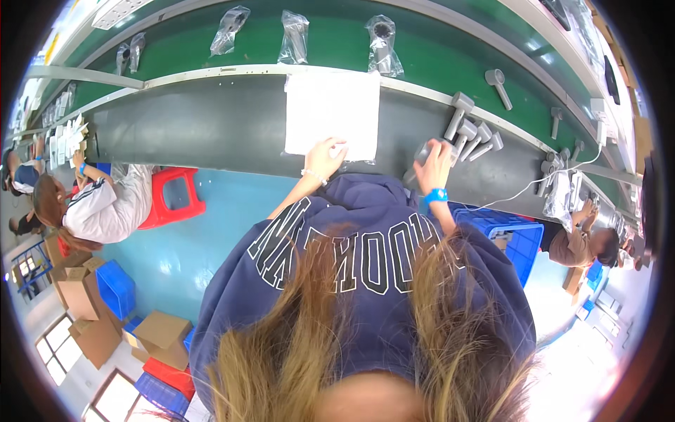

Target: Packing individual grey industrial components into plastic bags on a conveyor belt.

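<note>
My left hand rests at the near edge of a white square sheet or stack on the dark bench. Its fingers are curled together around something small and white that I cannot make out. My right hand is closed on a grey handheld fan-like device, slightly blurred and partly covered by the fingers. Just right of that hand lies a group of similar grey devices, each with a round head and a straight handle. Another grey device leans at the bench's far rail.
Beyond the rail runs a green conveyor belt carrying bagged devices and a bare one. A white cable crosses the right side. Co-workers sit at left and right. A blue crate and red stool stand below the bench.
</note>
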Available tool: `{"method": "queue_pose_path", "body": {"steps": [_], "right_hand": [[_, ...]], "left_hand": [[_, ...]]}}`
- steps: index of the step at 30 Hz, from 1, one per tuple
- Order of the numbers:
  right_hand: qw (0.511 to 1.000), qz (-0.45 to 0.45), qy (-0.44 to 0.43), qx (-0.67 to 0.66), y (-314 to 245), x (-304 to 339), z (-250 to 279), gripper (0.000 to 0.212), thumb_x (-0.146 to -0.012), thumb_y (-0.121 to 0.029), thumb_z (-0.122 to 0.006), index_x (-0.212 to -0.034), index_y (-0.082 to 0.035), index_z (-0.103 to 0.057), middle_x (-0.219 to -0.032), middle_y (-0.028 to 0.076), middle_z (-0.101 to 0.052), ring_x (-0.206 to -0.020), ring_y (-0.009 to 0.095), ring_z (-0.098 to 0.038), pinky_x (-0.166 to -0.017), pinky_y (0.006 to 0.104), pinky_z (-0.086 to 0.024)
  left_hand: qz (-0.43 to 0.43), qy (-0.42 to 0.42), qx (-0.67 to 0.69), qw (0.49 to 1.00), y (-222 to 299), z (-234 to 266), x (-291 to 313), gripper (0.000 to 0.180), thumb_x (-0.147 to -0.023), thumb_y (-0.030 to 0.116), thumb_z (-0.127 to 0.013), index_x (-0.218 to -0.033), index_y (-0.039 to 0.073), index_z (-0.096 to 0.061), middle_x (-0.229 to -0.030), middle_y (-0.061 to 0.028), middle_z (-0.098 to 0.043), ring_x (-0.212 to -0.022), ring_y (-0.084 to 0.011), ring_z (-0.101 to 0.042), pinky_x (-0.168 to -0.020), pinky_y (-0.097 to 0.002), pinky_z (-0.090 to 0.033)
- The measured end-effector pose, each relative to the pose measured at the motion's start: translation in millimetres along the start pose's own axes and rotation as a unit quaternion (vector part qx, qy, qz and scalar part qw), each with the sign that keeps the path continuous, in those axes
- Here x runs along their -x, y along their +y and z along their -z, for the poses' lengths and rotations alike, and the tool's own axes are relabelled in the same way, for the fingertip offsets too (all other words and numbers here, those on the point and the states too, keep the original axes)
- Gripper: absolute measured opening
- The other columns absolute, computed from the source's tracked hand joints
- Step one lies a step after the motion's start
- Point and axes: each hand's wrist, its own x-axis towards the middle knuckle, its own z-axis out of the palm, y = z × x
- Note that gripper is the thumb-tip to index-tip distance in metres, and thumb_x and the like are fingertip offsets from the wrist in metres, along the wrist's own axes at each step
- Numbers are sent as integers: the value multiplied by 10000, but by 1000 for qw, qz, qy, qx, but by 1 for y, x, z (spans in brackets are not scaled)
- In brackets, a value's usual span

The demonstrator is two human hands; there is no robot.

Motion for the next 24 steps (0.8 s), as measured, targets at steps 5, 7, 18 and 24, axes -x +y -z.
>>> {"method": "queue_pose_path", "body": {"steps": [5,7,18,24], "right_hand": [[998,-54,-39,0,1,30,4,601,-544,-117,-711,-1073,-78,-429,-976,154,-496,-946,352,-475,-826,410,-398],[991,-101,-88,4,11,27,9,548,-557,-189,-740,-1017,-68,-468,-930,157,-543,-854,343,-533,-770,418,-434],[906,-186,-122,-361,-32,1,5,497,-600,-311,-784,-917,-20,-538,-831,110,-625,-789,151,-604,-710,275,-479],[915,-191,-112,-339,-45,3,-8,573,-666,-320,-738,-1070,-40,-443,-917,109,-588,-830,203,-588,-718,307,-479]], "left_hand": [[-91,18,-156,983,-7,-3,-9,158,-708,119,-589,-864,94,-595,-860,-80,-584,-721,-282,-582,-631,-378,-477],[-87,12,-155,984,-11,-6,-8,187,-703,107,-582,-889,92,-581,-875,-90,-573,-725,-283,-582,-629,-380,-476],[-107,-127,79,983,16,0,3,420,-686,-56,-593,-1087,46,-519,-1057,-94,-481,-671,-154,-577,-627,-252,-488],[-98,-174,189,961,23,0,6,479,-710,-69,-603,-1162,36,-481,-1131,-89,-455,-736,-114,-579,-648,-215,-487]]}}
